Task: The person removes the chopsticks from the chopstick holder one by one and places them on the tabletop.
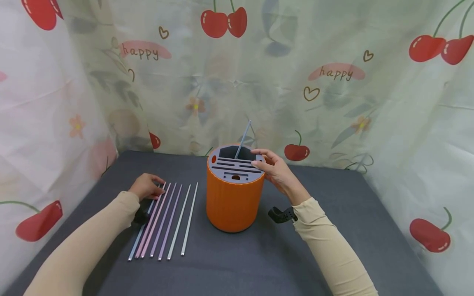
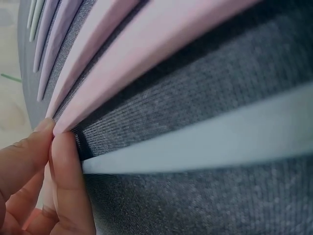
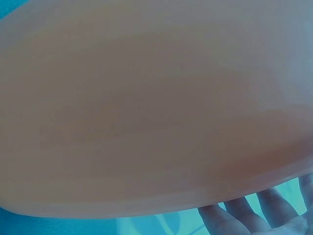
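Note:
On the left of the table my left hand pinches a pink chopstick at its thin tip, between thumb and index finger. A second pink chopstick runs close alongside, its tip by the thumb. Apart from these, a pale blue chopstick lies on the nearer side of the fingers. My right hand rests on the rim of an orange utensil holder, thumb and index finger extended over its slotted grey top. One blue chopstick leans upright in the holder's large rear compartment.
To the right of the pink pair lie purple chopsticks and pale green chopsticks, roughly parallel on the dark tablecloth. Patterned curtains enclose the table at the back and both sides.

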